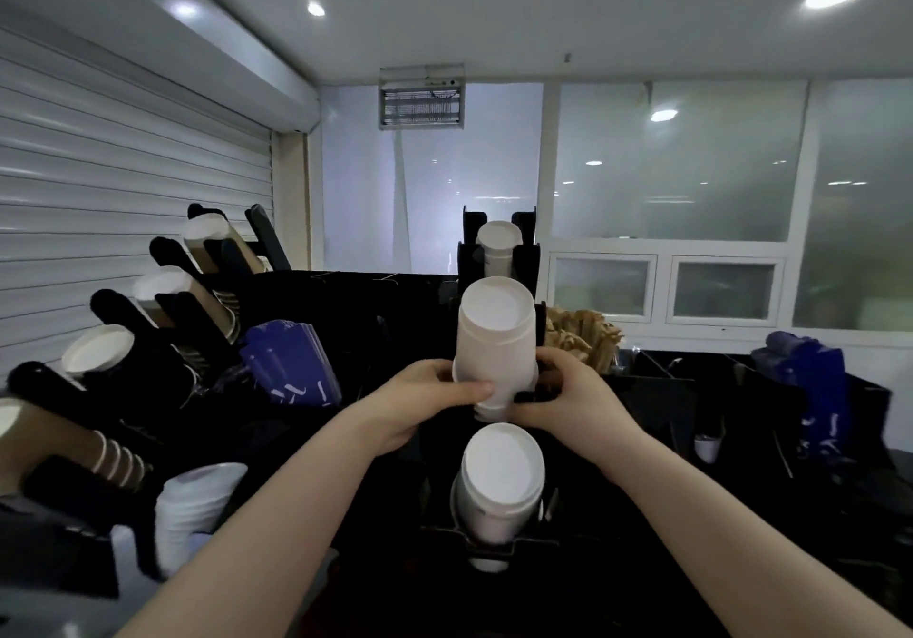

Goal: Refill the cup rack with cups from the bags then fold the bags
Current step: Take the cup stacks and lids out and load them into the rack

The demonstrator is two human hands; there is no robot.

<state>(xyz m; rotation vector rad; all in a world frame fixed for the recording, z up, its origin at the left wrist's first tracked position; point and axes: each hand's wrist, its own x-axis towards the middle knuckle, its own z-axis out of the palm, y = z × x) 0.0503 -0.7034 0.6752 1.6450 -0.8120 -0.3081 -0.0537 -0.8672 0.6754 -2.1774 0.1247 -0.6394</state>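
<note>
Cups in a white stack (495, 341) sit upside down in the middle slot of the black cup rack (531, 393), flat bottoms facing the camera. The left hand (429, 397) has its thumb closed across the stack's lower end, the other fingers wrapped behind it. The right hand (568, 393) curls around the opposite side at the black holder; whether its fingertips press the cups or only the rack I cannot tell.

Risk, as I judge it: the grip is low and the stack leans up and away beyond the fingers, so an uneven push could tilt it out of the slot or wedge the nested rims in the holder.

Just below the fingers a second white stack (499, 482) fills the near slot; beyond them a third (499, 247) stands in the far one. Left of the left hand lie blue sleeves (291, 365) and slanted brown cup stacks (163, 301). Right of the right hand are wooden stirrers (583, 336). No bags are identifiable. Everything rests on a dark counter; a rolled shutter (123, 168), frosted windows (677, 163) and ceiling lights enclose it.
</note>
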